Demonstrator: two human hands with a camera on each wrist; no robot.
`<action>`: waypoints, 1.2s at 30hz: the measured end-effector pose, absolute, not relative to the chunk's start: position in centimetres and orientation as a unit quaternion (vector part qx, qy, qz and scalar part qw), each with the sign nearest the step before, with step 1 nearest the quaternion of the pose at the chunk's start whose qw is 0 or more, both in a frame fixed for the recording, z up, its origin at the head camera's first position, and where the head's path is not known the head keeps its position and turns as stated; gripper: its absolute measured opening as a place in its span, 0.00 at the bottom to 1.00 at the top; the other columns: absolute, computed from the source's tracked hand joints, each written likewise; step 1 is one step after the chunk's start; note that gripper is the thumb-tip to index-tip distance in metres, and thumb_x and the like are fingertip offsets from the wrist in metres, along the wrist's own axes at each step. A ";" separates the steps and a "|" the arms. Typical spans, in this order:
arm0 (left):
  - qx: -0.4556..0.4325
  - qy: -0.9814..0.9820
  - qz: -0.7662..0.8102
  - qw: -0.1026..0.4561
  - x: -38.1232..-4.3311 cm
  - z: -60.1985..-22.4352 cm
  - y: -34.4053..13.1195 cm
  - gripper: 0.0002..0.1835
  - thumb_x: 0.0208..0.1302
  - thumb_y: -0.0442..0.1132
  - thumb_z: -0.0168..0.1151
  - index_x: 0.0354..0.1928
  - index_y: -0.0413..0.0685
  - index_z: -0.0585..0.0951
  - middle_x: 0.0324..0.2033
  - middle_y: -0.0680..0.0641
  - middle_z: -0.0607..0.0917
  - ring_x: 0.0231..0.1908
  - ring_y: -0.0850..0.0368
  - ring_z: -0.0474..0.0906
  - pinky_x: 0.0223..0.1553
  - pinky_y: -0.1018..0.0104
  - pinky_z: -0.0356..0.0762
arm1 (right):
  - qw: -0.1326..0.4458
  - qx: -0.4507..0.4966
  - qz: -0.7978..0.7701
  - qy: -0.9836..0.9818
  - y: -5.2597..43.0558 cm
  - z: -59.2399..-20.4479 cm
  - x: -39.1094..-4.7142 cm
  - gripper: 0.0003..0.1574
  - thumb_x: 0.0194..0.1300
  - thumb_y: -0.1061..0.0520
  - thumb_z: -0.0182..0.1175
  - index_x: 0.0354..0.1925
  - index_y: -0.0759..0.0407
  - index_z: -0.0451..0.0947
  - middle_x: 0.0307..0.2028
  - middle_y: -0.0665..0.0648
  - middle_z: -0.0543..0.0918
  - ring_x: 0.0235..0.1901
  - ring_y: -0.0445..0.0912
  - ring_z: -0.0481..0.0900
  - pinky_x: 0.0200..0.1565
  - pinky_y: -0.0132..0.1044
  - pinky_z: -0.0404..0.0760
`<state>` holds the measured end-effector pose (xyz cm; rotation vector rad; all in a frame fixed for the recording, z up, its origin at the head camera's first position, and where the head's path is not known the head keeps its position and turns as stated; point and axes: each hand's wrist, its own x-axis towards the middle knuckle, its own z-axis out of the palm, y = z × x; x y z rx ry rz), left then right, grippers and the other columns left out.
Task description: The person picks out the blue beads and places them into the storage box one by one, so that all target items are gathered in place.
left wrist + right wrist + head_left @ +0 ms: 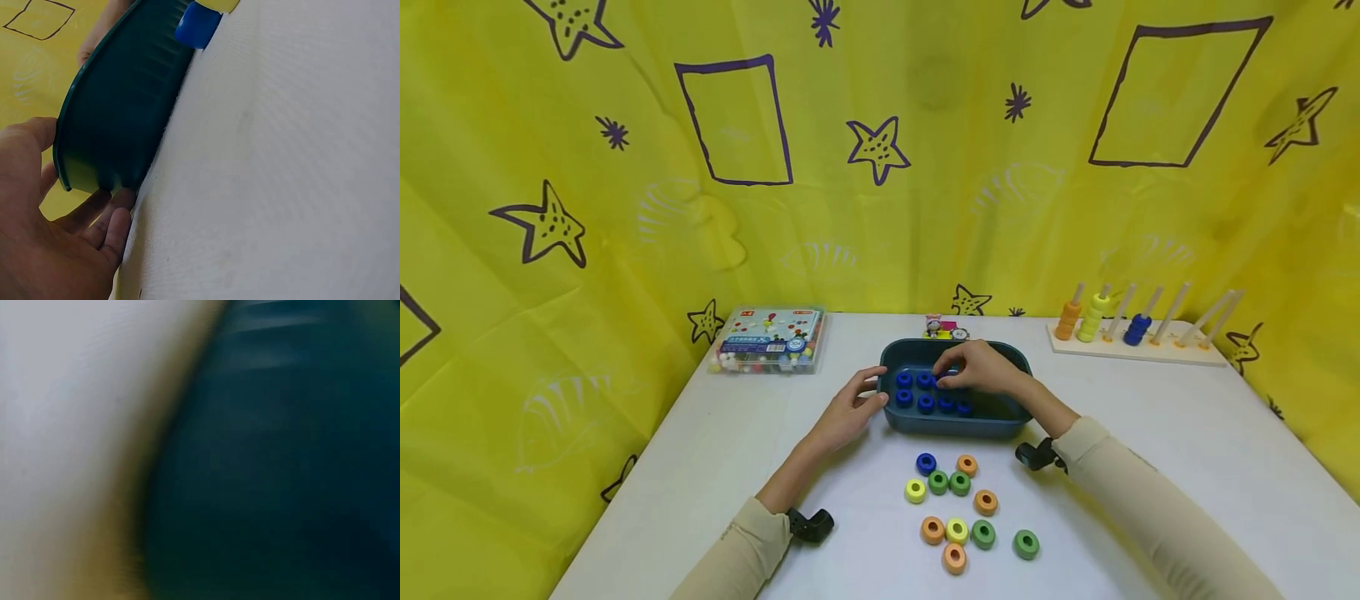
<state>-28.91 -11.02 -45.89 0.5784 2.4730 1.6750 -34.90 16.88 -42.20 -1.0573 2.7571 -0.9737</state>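
Note:
A dark teal plastic tub (958, 427) stands on the table with several blue ring beads (904, 398) in rows inside. My left hand (848, 410) holds the tub's left end; in the left wrist view one digit lies at the rim and the other fingers touch the outer wall lower down. Reaching over the tub, my right hand (981, 367) pinches a blue ring bead (951, 375) between thumb and fingertips, mostly hidden by the fingers. The right wrist view is blurred and shows only the tub's wall (269, 456) and the table.
In front of the tub lie loose beads: a blue one (926, 464), and several orange (955, 558), green (982, 534) and yellow (915, 491). A clear box of coloured pieces (767, 342) stands back left, a wooden peg board with stacked beads (1138, 346) back right. A yellow curtain (940, 233) hangs behind.

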 end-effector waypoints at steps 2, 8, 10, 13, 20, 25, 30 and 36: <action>0.187 0.812 0.550 0.051 -28.9 -45.9 -11.1 0.27 0.66 0.53 0.54 0.65 0.62 0.65 0.60 0.47 0.70 0.54 0.49 0.72 0.52 0.53 0.70 | 0.015 -0.345 -0.308 0.887 16.7 -42.6 -35.0 0.08 0.55 0.50 0.68 0.35 0.48 0.84 0.32 0.41 0.82 0.25 0.43 0.74 0.29 0.35 0.74; 0.187 0.813 0.549 0.051 -29.1 -46.1 -11.1 0.27 0.66 0.53 0.54 0.66 0.61 0.65 0.60 0.47 0.71 0.54 0.50 0.72 0.52 0.53 0.71 | 0.013 -0.354 -0.296 0.887 16.4 -43.1 -35.0 0.05 0.55 0.53 0.67 0.33 0.46 0.84 0.30 0.41 0.81 0.25 0.42 0.74 0.27 0.34 0.75; 0.187 0.813 0.549 0.050 -29.1 -46.2 -11.1 0.27 0.66 0.53 0.54 0.66 0.61 0.65 0.59 0.47 0.71 0.54 0.50 0.72 0.51 0.54 0.71 | 0.014 -0.360 -0.292 0.886 16.4 -43.2 -34.9 0.04 0.56 0.54 0.66 0.33 0.46 0.84 0.29 0.41 0.81 0.25 0.41 0.75 0.27 0.34 0.75; 0.190 0.812 0.550 0.051 -29.0 -46.1 -11.1 0.27 0.66 0.53 0.54 0.66 0.60 0.64 0.60 0.47 0.70 0.54 0.50 0.72 0.52 0.53 0.71 | 0.017 -0.364 -0.279 0.888 16.3 -43.3 -34.9 0.03 0.56 0.54 0.65 0.32 0.46 0.84 0.29 0.41 0.81 0.25 0.39 0.75 0.27 0.33 0.76; 0.188 0.811 0.551 0.055 -29.0 -46.1 -11.2 0.27 0.66 0.53 0.54 0.66 0.62 0.64 0.60 0.48 0.70 0.55 0.50 0.72 0.53 0.54 0.70 | 0.009 -0.358 -0.271 0.893 16.3 -43.1 -34.7 0.03 0.58 0.52 0.64 0.32 0.47 0.84 0.28 0.41 0.80 0.24 0.39 0.74 0.26 0.33 0.75; 0.188 0.812 0.549 0.059 -29.1 -46.2 -11.2 0.27 0.65 0.54 0.55 0.66 0.63 0.64 0.60 0.47 0.70 0.54 0.50 0.72 0.52 0.53 0.70 | -0.010 -0.354 -0.314 0.881 16.3 -42.1 -32.9 0.05 0.59 0.51 0.64 0.34 0.48 0.84 0.31 0.41 0.80 0.23 0.41 0.73 0.25 0.33 0.74; 0.187 0.813 0.549 0.058 -29.1 -46.2 -11.2 0.27 0.65 0.54 0.55 0.66 0.64 0.64 0.61 0.47 0.70 0.54 0.49 0.72 0.52 0.52 0.70 | -0.014 -0.392 -0.346 0.852 15.8 -40.9 -28.9 0.09 0.59 0.48 0.64 0.38 0.47 0.84 0.30 0.39 0.80 0.23 0.41 0.72 0.24 0.33 0.73; 0.191 0.810 0.551 0.055 -29.1 -46.0 -11.1 0.27 0.66 0.53 0.54 0.66 0.60 0.64 0.61 0.46 0.69 0.55 0.49 0.71 0.52 0.52 0.70 | -0.004 -0.371 -0.329 0.868 14.6 -41.1 -23.8 0.10 0.58 0.50 0.66 0.40 0.46 0.83 0.33 0.38 0.81 0.24 0.36 0.72 0.25 0.30 0.73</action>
